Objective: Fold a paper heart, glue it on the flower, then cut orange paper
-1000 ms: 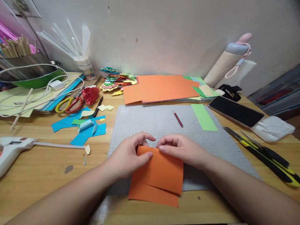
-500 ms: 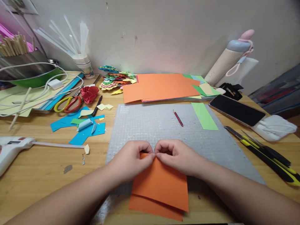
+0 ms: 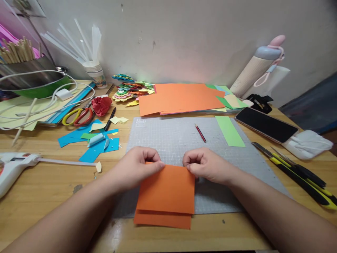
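Note:
A folded sheet of orange paper [image 3: 166, 191] hangs over the front of the grey cutting mat [image 3: 168, 137], its lower layer showing below the upper one. My left hand [image 3: 143, 167] pinches the top edge near the left corner, thumb on the upper face. At the top right corner my right hand [image 3: 204, 165] is closed, with thumb and fingertips on the edge. The fingers behind the paper are hidden. Beyond the hands, a short dark red pencil [image 3: 200, 133] and a light green paper strip [image 3: 229, 131] lie on the mat.
Orange sheets [image 3: 184, 98] are stacked at the back. Scissors [image 3: 79, 117], blue paper scraps [image 3: 98, 144] and a glue gun [image 3: 18, 167] lie to the left. On the right are a phone [image 3: 265, 124], a utility knife [image 3: 297, 175] and a leaning bottle [image 3: 252, 68].
My hands have moved apart along the top edge, the left one leftward and the right one to the corner. The orange paper has shifted left and up and sits straighter.

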`<action>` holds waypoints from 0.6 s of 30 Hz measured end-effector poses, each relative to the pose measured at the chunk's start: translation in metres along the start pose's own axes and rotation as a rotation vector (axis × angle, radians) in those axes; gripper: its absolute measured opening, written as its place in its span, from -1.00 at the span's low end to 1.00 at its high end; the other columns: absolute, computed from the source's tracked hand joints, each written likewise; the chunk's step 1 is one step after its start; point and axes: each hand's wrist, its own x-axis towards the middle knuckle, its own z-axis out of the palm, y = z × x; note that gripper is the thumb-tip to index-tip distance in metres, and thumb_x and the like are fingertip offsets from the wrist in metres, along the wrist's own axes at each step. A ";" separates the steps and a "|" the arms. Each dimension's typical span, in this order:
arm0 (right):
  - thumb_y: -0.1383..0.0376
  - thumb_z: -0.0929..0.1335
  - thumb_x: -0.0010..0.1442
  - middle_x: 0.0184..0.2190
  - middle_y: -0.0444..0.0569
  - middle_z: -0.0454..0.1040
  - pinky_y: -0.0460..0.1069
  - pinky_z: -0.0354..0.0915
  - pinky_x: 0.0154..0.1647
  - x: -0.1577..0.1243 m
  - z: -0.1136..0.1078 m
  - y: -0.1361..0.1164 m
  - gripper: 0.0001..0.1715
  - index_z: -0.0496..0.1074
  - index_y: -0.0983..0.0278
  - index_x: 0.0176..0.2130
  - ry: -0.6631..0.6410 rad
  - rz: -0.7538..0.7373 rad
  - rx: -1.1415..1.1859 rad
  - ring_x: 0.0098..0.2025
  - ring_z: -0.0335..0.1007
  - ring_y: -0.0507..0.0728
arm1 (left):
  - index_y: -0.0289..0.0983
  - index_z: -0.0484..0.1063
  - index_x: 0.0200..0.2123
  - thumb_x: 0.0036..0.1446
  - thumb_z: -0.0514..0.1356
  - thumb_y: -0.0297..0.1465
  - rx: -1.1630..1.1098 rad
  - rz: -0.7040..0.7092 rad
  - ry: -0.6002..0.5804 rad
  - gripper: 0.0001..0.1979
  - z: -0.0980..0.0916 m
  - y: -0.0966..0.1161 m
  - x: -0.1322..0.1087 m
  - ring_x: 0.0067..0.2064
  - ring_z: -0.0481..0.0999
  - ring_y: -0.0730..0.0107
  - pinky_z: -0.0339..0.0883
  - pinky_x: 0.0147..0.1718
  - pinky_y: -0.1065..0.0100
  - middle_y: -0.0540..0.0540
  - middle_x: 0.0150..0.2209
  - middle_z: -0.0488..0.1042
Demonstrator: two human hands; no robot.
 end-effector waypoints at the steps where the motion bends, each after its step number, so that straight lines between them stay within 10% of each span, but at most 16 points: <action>1: 0.38 0.23 -0.16 -0.65 -0.22 0.27 -0.11 0.10 -0.56 0.000 -0.005 0.000 -0.94 0.28 0.27 -0.55 -0.004 0.015 0.014 -0.59 0.19 -0.04 | -0.29 0.31 -0.55 -0.02 0.19 -0.19 -0.002 -0.008 0.007 -0.71 -0.004 0.001 -0.001 -0.55 0.14 0.56 -0.02 -0.58 0.46 0.09 -0.61 0.22; 9: 0.26 0.30 0.05 -0.48 -0.11 0.42 -0.10 0.20 -0.55 0.005 -0.026 0.005 -0.89 0.26 0.25 -0.42 0.220 -0.030 0.323 -0.49 0.39 0.03 | -0.29 0.37 -0.48 -0.03 0.21 -0.15 -0.095 -0.003 0.100 -0.70 -0.014 -0.003 0.004 -0.47 0.28 0.47 0.08 -0.49 0.42 0.02 -0.52 0.36; 18: 0.09 0.41 0.04 -0.60 -0.20 0.29 -0.11 0.07 -0.51 -0.001 0.011 0.002 -0.66 0.31 0.31 -0.42 0.017 0.051 0.247 -0.56 0.16 -0.06 | -0.28 0.37 -0.50 0.05 0.11 -0.28 0.213 0.103 0.052 -0.80 0.009 -0.009 0.006 -0.48 0.24 0.46 0.07 -0.52 0.42 0.05 -0.55 0.30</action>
